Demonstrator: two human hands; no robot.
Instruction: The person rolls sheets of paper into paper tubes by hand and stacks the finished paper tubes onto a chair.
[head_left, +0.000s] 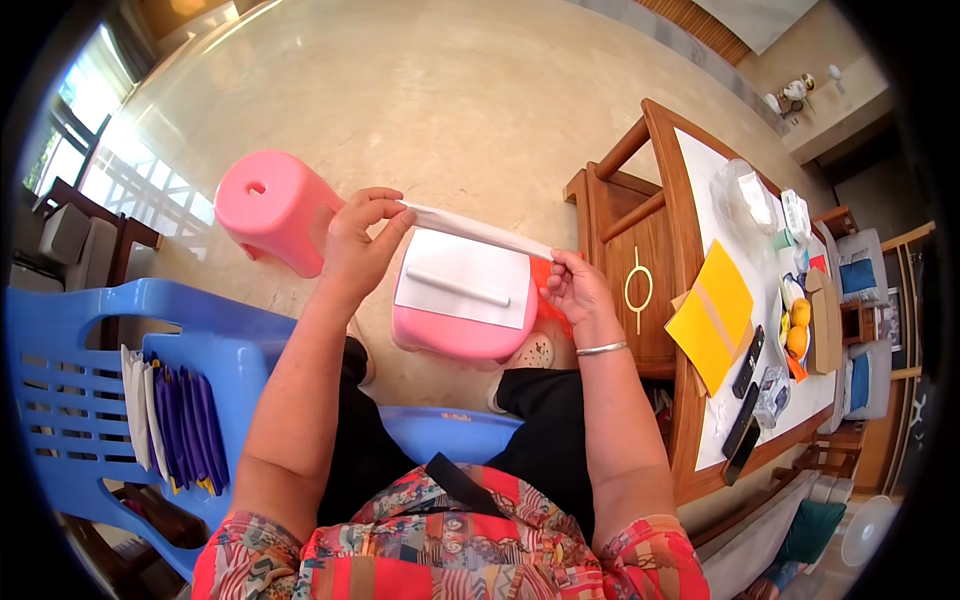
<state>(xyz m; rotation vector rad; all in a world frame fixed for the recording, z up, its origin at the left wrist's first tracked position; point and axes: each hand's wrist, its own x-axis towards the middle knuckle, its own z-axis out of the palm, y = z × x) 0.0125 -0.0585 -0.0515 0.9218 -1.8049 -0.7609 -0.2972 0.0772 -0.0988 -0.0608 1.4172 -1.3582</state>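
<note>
Between my hands a long, narrow white strip (480, 230) is stretched above the far edge of a pink stool. My left hand (370, 240) pinches its left end between thumb and fingers. At its right end, my right hand (580, 285), with a silver bangle at the wrist, pinches it too. Below, a white sheet (440, 262) lies on the pink stool (455, 343), and a thin white rod or rolled piece (458, 287) rests across the sheet. Something red and thin (546, 305), partly hidden by my right hand, is beside the stool.
Another pink stool (270, 205) stands at the left. A blue chair (150, 300) holds purple and white folded items (185, 425). At the right, a wooden table (685, 400) bears a yellow envelope (712, 318), remotes (742, 420), fruit (798, 325) and a plastic container.
</note>
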